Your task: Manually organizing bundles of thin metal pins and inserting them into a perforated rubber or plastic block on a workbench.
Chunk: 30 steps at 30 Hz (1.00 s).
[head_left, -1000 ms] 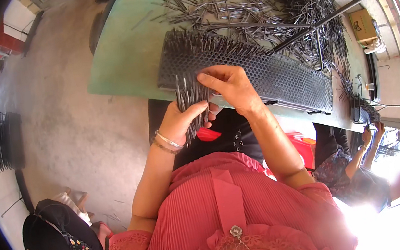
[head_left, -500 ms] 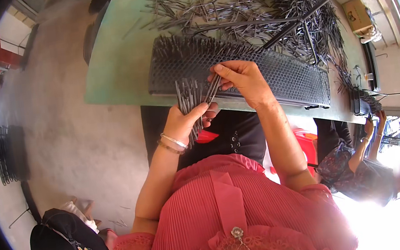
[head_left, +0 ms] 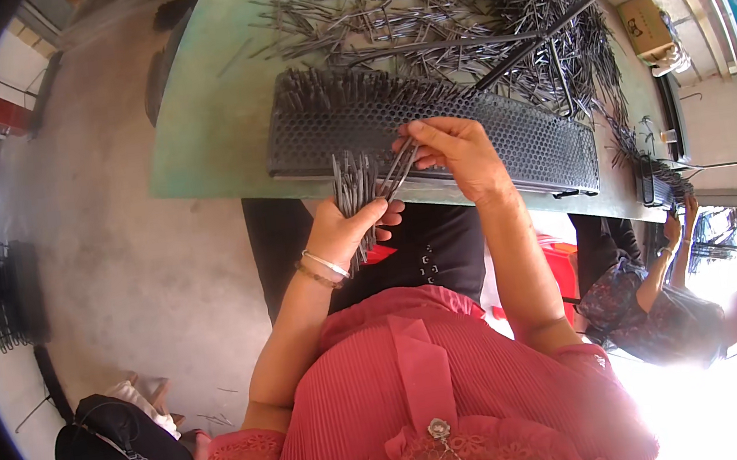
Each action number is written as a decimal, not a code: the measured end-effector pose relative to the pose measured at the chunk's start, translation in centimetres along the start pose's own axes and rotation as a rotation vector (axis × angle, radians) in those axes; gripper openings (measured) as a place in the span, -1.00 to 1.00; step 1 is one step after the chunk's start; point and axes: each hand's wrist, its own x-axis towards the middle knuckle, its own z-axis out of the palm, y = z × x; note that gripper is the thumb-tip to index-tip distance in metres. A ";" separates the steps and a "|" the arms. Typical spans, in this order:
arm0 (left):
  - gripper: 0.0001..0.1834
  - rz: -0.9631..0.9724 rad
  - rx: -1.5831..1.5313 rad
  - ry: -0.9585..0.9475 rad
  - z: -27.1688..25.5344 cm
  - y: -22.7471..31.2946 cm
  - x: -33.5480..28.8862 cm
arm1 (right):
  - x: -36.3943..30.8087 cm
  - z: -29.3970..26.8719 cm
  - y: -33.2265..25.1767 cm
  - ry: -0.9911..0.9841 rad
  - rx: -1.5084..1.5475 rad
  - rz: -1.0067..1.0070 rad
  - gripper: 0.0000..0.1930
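Just beyond the right hand [head_left: 458, 158], which pinches a few dark sticks [head_left: 398, 174], a holed tray [head_left: 540, 139] lines the near edge of the bench [head_left: 202, 126]; the left hand [head_left: 352, 227], with open room on its outer side, clasps a bundle of sticks [head_left: 352, 184].

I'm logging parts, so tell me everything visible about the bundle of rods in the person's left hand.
The bundle of rods is a cluster of thin, straight, dark grey pieces, metallic-looking with pale glints. In the picture it points roughly upward, across the near edge of the table, upper ends uneven. The left hand grips it, thumb across; lower ends show beneath. At its right, a few rods slant away, upper ends pinched by the right hand.
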 end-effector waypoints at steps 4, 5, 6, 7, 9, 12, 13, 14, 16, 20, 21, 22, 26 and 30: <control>-0.75 0.004 -0.047 -0.018 -0.5 -0.7 -0.4 | 0.3 -0.5 -0.7 0.158 0.015 -0.233 -0.73; -0.76 0.002 -0.106 -0.021 -0.6 -0.8 -0.6 | 0.3 -0.5 -1.1 0.186 -0.004 -0.294 -0.74; -0.77 -0.007 -0.141 -0.022 -0.6 -1.0 -0.7 | 0.6 -0.2 -1.3 0.181 -0.008 -0.298 -0.74; -0.77 0.000 -0.144 -0.021 -0.7 -1.1 -0.8 | 1.0 0.1 -1.6 0.213 -0.066 -0.379 -0.74; -0.77 -0.046 -0.183 -0.018 -0.9 -1.2 -1.0 | 1.9 0.9 -1.9 0.260 -0.151 -0.491 -0.75; -0.80 -0.067 -0.198 0.003 -0.2 -0.3 -1.7 | 3.9 2.2 -2.2 0.281 -0.266 -0.612 -0.77; -0.80 -0.040 -0.200 -0.009 -0.3 -0.5 -1.7 | 4.4 2.8 -2.1 0.279 -0.244 -0.636 -0.76; -0.80 -0.036 -0.197 -0.010 -0.5 -0.7 -1.9 | 5.0 3.4 -2.0 0.277 -0.220 -0.659 -0.76; -0.77 -0.010 -0.214 -0.049 -0.8 -0.8 -2.0 | 6.4 3.5 -1.4 0.243 -0.293 -0.693 -0.77; -0.74 -0.002 -0.241 -0.044 -1.0 -1.1 -2.2 | 7.5 3.1 -0.2 0.248 -0.409 -0.672 -0.78; -0.73 -0.008 -0.251 -0.047 -1.1 -1.2 -2.3 | 7.4 3.3 -0.2 0.254 -0.443 -0.641 -0.78; -0.71 -0.015 -0.260 -0.050 -1.2 -1.3 -2.4 | 7.3 3.4 -0.1 0.258 -0.437 -0.642 -0.78; -0.71 -0.023 -0.236 -0.038 -0.7 -1.0 -2.3 | 7.4 3.7 0.3 0.256 -0.632 -0.792 -0.81; -0.75 -0.026 -0.203 -0.002 -0.5 -1.0 -2.2 | 7.4 4.3 0.7 0.391 -1.015 -1.101 -0.84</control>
